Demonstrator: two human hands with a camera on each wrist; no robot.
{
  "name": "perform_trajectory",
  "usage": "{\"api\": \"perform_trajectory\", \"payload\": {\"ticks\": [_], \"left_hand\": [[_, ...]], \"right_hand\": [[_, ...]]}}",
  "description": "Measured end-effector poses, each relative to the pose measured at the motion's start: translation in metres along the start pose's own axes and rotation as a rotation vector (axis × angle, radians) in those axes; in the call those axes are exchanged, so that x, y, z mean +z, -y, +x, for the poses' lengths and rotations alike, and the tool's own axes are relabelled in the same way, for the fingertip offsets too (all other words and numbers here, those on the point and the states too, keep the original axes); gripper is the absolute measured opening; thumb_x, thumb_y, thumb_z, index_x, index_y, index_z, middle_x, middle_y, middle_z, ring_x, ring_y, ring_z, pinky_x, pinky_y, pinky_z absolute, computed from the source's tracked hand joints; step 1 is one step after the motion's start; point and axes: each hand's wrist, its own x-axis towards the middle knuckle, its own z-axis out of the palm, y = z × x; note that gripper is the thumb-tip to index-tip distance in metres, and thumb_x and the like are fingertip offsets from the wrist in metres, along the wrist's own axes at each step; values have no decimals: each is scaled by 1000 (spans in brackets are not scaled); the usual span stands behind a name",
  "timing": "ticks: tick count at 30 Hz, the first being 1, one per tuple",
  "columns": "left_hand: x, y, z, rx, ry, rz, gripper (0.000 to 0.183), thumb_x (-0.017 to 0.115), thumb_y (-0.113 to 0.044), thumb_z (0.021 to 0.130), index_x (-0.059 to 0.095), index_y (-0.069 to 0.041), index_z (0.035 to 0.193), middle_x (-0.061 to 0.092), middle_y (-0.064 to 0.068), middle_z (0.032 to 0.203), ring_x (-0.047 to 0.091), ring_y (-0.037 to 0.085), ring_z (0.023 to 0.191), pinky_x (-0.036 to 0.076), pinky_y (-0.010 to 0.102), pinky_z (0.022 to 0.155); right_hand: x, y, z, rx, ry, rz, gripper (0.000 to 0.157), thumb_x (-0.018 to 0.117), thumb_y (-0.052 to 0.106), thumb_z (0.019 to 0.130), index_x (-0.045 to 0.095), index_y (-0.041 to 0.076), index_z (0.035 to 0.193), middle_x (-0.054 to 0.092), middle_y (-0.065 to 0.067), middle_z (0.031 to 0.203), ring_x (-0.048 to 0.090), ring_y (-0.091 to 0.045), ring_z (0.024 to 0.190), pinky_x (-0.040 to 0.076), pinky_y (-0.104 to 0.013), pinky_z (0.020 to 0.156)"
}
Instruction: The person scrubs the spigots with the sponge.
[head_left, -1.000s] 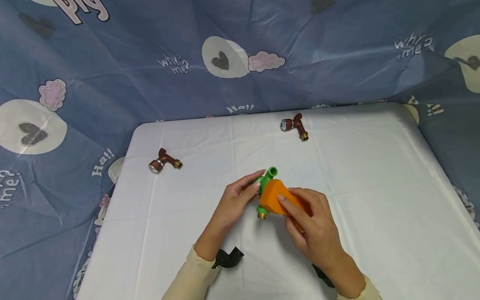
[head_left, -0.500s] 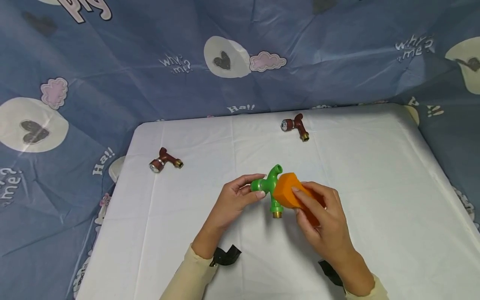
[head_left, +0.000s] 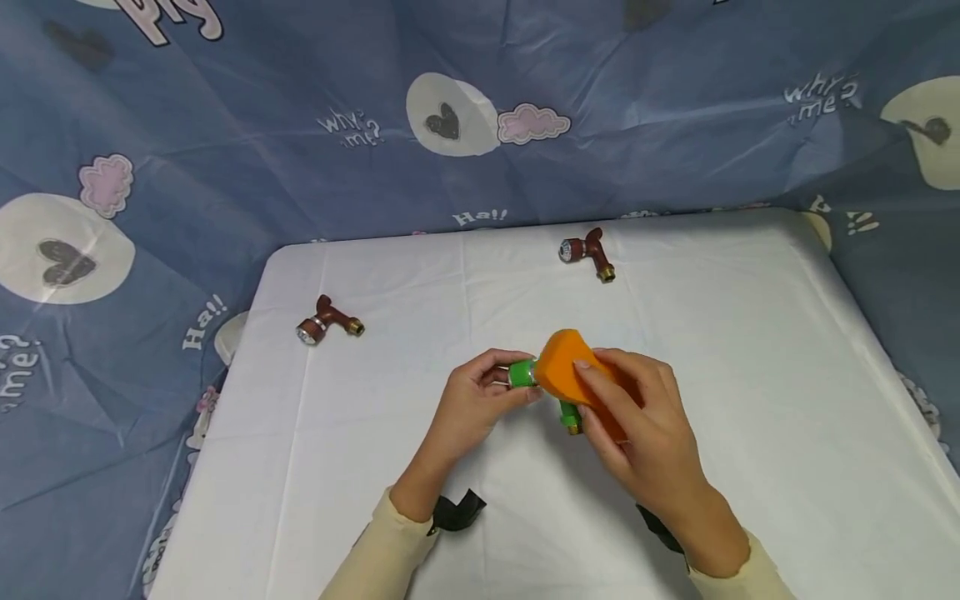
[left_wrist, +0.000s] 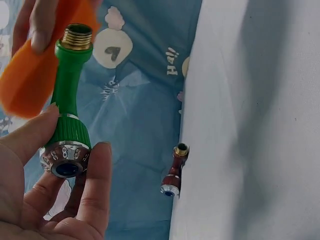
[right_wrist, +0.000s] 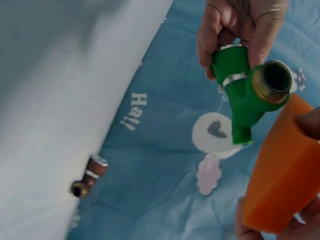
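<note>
My left hand (head_left: 472, 408) pinches the ribbed knob end of a green faucet (left_wrist: 67, 95) between thumb and fingers, holding it above the table. The faucet has a chrome knob cap and a brass threaded inlet, which faces the camera in the right wrist view. In my right hand (head_left: 645, 425) is an orange sponge (head_left: 566, 367), gripped between thumb and fingers. From the head view the sponge covers the faucet's middle and spout; whether it touches the faucet I cannot tell. In the right wrist view the sponge (right_wrist: 285, 170) is beside the brass inlet.
Two brown faucets lie on the white-covered table (head_left: 405, 333): one brown faucet (head_left: 328, 320) at the left, another brown faucet (head_left: 588, 252) near the back edge. A blue printed cloth (head_left: 285, 125) hangs behind the table. Black straps (head_left: 457, 510) sit at the wrists.
The green faucet has shifted right and turned in my left hand. The sponge went right, then slightly back left and up, and now hides the spout. The brown faucets stay put.
</note>
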Motion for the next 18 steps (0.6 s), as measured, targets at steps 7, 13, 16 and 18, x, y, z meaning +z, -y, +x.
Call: {"api": "perform_trajectory", "payload": {"ticks": [7, 13, 16, 18], "left_hand": [[2, -1, -3, 57, -66, 132, 39, 89, -14, 86, 75, -18, 122, 68, 5, 109, 71, 20, 89, 61, 28, 75], [-5, -3, 0, 31, -114, 120, 38, 90, -12, 84, 76, -18, 120, 68, 8, 105, 72, 22, 84, 60, 25, 71], [-6, -3, 2, 25, -124, 117, 38, 91, -14, 84, 77, -18, 119, 67, 8, 105, 72, 23, 84, 59, 25, 71], [-7, -3, 4, 28, -126, 109, 40, 91, -13, 83, 77, -15, 120, 66, 8, 106, 71, 23, 85, 60, 25, 72]], "right_hand": [[6, -2, 2, 38, 140, -95, 30, 60, 25, 106, 75, 8, 125, 64, -19, 130, 55, -45, 109, 44, -56, 84], [0, -4, -10, 54, 211, -72, 38, 48, 30, 109, 78, 11, 120, 67, -12, 128, 55, -39, 111, 41, -50, 83], [-4, -6, -15, 51, 221, -59, 38, 46, 28, 107, 78, 11, 118, 67, -9, 129, 55, -37, 112, 39, -48, 83], [-7, -9, -19, 56, 223, -51, 37, 47, 26, 104, 79, 12, 117, 67, -9, 129, 55, -37, 113, 38, -48, 83]]}}
